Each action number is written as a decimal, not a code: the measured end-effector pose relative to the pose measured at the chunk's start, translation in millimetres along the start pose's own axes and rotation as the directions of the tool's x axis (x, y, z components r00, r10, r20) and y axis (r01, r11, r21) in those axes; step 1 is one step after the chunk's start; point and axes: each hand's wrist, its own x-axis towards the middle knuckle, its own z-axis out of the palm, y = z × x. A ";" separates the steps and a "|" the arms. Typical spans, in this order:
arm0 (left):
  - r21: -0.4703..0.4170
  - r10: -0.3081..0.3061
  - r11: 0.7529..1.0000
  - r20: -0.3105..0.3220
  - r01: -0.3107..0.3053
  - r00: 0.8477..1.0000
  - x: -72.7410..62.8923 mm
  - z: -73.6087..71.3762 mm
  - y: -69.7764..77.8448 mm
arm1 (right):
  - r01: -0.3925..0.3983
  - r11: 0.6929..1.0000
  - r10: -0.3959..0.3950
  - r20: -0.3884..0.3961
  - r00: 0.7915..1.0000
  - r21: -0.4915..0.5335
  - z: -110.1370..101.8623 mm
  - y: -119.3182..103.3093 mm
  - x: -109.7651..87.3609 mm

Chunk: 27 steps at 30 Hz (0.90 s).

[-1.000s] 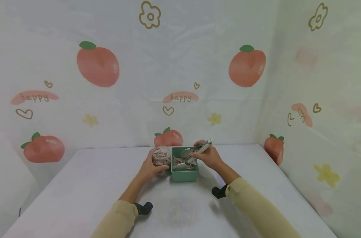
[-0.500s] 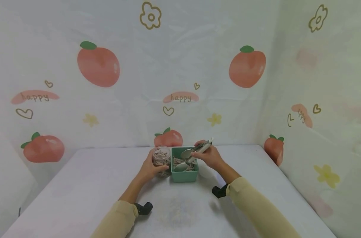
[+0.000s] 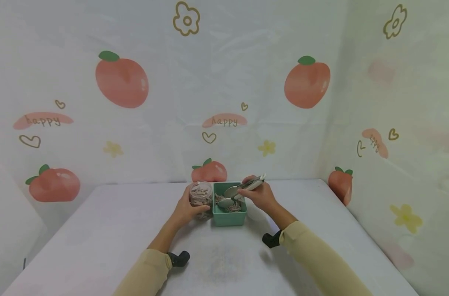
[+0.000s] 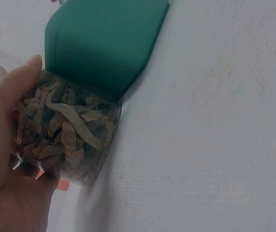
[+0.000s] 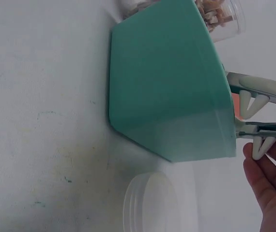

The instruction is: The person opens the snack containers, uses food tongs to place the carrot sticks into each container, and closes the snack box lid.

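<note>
A clear plastic jar (image 3: 201,197) filled with dried brownish strips stands against the left side of a green box (image 3: 229,219). My left hand (image 3: 184,209) grips the jar round its side; the strips (image 4: 68,125) show through its wall in the left wrist view. In my right hand (image 3: 262,195) is a pair of metal tongs (image 3: 251,186) with pale handles. Both tong heads are spread apart and reach down inside the box, among more of the dried strips (image 3: 233,207). From the right wrist view, the box wall hides the tong heads, while fingers (image 5: 268,171) hold the handles.
A translucent round lid (image 5: 150,205) lies on the white table (image 3: 224,263) to the right of the box. Behind the table's far edge rises a white backdrop (image 3: 165,156) printed with peaches.
The tongs' nearer head has lifted slightly within the box and drawn closer to the other head. The left hand and jar stay put.
</note>
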 end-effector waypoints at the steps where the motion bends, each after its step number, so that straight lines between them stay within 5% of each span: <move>1: 0.001 0.002 1.000 -0.001 -0.002 1.000 -0.3 0.1 -0.1 | 0.003 1.000 -0.003 -0.006 1.000 -0.003 1.2 0.0 -0.2; 12: 0.006 0.002 1.000 -0.008 -0.002 1.000 0.5 0.2 -1.1 | 0.036 0.998 -0.040 -0.082 0.996 -0.051 11.9 -0.1 1.0; 27: -0.005 0.008 1.000 -0.002 -0.008 1.000 0.5 0.3 -0.4 | -0.033 0.999 0.026 -0.170 0.985 -0.041 6.2 -7.5 1.6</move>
